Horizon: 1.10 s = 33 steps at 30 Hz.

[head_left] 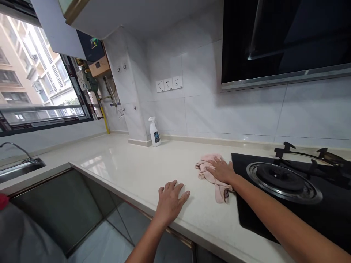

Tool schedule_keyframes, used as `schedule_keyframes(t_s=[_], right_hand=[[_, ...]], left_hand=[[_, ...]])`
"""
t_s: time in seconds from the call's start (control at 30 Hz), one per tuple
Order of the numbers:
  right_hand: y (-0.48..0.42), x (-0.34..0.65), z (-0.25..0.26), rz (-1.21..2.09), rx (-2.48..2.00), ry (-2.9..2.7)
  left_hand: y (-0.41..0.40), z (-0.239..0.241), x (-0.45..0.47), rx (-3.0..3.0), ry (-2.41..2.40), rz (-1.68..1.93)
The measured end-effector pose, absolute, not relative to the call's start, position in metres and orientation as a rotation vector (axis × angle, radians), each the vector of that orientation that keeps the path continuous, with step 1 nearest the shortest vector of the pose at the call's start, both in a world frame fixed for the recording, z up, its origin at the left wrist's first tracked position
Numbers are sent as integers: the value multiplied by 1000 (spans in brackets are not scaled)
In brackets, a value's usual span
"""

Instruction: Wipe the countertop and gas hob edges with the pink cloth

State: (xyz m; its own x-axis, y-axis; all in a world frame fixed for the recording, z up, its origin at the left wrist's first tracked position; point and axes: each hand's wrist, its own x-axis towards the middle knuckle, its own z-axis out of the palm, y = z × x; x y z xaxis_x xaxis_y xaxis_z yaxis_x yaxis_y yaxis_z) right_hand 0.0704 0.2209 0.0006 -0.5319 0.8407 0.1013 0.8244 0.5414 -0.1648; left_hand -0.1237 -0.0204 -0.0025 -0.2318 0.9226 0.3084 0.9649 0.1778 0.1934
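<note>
My right hand (221, 171) lies on a crumpled pink cloth (205, 168), its fingers spread flat over the top. The cloth rests on the pale countertop (142, 168), just left of the black gas stove, and one loose end trails toward the front. My left hand (170, 201) is at the counter's front edge, palm down with fingers apart and nothing in it. Whether its fingertips touch the surface I cannot tell. Farther back, a white spray bottle (154, 133) with a dark label stands upright against the wall corner.
The black gas stove (241, 208) fills the right side, its pan support (312, 160) lifted toward the back of the burner. A range hood (285, 78) hangs above. At far left are a sink (22, 168) with a faucet (20, 151) and a window. Wall sockets (168, 84) sit above the bottle.
</note>
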Motion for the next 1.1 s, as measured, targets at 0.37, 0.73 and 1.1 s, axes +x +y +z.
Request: schedule_keyframes(t_s=[0.37, 0.73, 1.1], right_hand=[[156, 87, -2, 77, -1386, -2574], [35, 128, 5, 231, -754, -2794], [194, 17, 6, 108, -1334, -2616]], left_hand=[[-20, -3, -121, -1832, -2315, -575], [-30, -3, -115, -1866, -2208, -643], [-26, -15, -119, -1753, -2164, -901]])
